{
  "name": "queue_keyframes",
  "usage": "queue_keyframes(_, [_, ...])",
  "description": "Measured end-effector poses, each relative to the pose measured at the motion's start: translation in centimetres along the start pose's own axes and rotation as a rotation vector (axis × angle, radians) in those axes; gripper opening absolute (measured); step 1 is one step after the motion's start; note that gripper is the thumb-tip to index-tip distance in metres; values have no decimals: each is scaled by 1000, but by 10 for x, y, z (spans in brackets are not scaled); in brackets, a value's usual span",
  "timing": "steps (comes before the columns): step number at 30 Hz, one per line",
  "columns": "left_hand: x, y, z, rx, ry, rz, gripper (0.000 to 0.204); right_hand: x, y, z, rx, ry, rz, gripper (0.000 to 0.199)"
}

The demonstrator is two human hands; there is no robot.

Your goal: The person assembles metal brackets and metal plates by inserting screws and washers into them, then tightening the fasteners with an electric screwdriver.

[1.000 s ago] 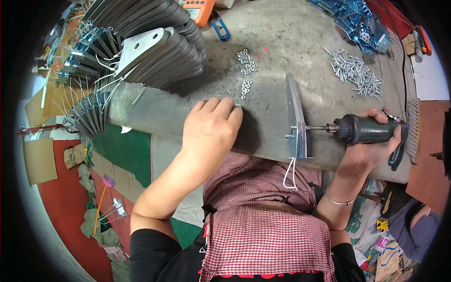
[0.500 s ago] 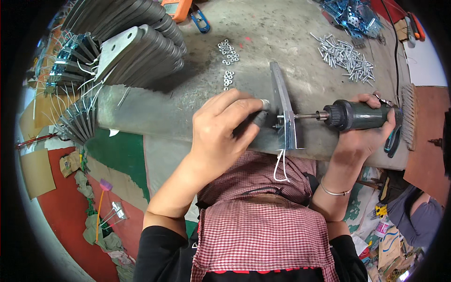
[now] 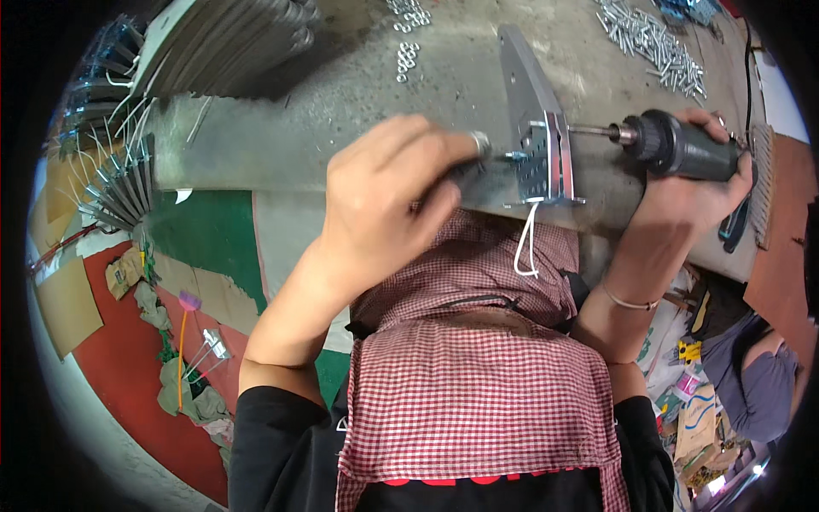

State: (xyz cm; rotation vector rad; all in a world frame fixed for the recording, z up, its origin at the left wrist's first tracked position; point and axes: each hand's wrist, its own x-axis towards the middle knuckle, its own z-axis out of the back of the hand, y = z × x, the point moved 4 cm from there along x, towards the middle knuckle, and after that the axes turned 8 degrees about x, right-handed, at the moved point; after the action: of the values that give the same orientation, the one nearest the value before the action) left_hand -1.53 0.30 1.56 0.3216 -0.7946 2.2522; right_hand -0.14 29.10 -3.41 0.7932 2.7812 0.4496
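Upright at the workbench (image 3: 281, 149) edge: a perforated metal bracket (image 3: 537, 162), white cord dangling below. Left hand (image 3: 388, 200) pinching a nut (image 3: 480, 143) at its left face; right hand (image 3: 695, 183) wrapped around a power driver (image 3: 678, 147), bit at its right face. Beyond, loose nuts (image 3: 408, 58) and screws (image 3: 653, 38).

Metal workshop: screws (image 3: 653, 43), stacked plates (image 3: 230, 43)
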Motion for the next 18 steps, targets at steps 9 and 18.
queue_keyframes(9, [-77, -4, -82, -232, 483, 107, 23, 14, -2, 7, 231, 118, -69, 31])
queue_keyframes(18, [-105, -8, -185, 238, 1126, -201, 19, -6, -15, -9, 43, -137, 119, 28])
